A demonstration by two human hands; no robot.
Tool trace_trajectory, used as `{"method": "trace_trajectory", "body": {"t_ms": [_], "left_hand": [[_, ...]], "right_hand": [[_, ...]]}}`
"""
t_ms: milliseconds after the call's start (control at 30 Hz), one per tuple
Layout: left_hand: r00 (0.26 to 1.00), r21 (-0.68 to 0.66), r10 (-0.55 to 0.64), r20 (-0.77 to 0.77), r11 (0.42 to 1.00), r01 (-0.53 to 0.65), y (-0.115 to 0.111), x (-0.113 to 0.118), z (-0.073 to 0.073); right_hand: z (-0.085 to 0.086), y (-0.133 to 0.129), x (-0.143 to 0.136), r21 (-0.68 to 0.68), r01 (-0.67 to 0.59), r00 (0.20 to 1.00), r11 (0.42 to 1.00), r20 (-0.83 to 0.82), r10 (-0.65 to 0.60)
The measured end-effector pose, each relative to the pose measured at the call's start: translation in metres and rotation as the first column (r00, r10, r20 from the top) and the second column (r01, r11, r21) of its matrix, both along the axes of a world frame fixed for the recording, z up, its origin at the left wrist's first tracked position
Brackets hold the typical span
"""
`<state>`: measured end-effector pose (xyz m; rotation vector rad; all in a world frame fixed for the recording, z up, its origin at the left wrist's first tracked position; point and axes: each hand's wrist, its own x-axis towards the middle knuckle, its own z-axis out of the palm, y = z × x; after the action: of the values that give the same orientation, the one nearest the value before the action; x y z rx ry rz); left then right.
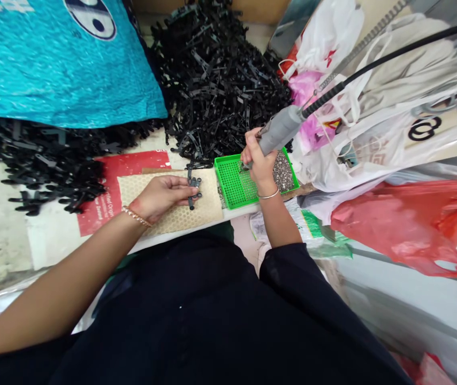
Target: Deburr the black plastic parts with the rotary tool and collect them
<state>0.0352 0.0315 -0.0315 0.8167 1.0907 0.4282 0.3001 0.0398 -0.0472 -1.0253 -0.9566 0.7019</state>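
My left hand (pixel 166 197) is closed, its fingertips pinching a small black plastic part (pixel 193 191) with several rounded ends, over the cream honeycomb-patterned mat (pixel 164 222). In my right hand (pixel 259 163) is a grey electric screwdriver (pixel 282 128), gripped with its tip pointing down to the left. That tip is over the green tray (pixel 232 204), whose left side is a perforated grid. Many small metal screws (pixel 283 172) lie heaped at the tray's right end, partly hidden by my right hand and wrist.
A large pile of black plastic parts (pixel 216 80) rises behind the tray, with more parts (pixel 55 166) to the left under a blue bag (pixel 63 64). Plastic bags, including a red one (pixel 413 224), crowd the right. The screwdriver's black cable (pixel 397 45) runs to the upper right.
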Motion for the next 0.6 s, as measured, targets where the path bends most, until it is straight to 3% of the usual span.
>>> {"method": "trace_trajectory", "body": {"t_ms": [367, 600], "left_hand": [[1.000, 0.006, -0.002, 0.019, 1.000, 0.002, -0.001, 0.001, 0.002], [0.999, -0.008, 0.025, 0.022, 1.000, -0.025, -0.001, 0.003, -0.002]], "right_hand": [[0.002, -0.003, -0.001, -0.020, -0.018, 0.999, 1.000, 0.044, 0.019], [0.034, -0.010, -0.007, -0.002, 0.079, 0.997, 0.997, 0.004, -0.079]]}}
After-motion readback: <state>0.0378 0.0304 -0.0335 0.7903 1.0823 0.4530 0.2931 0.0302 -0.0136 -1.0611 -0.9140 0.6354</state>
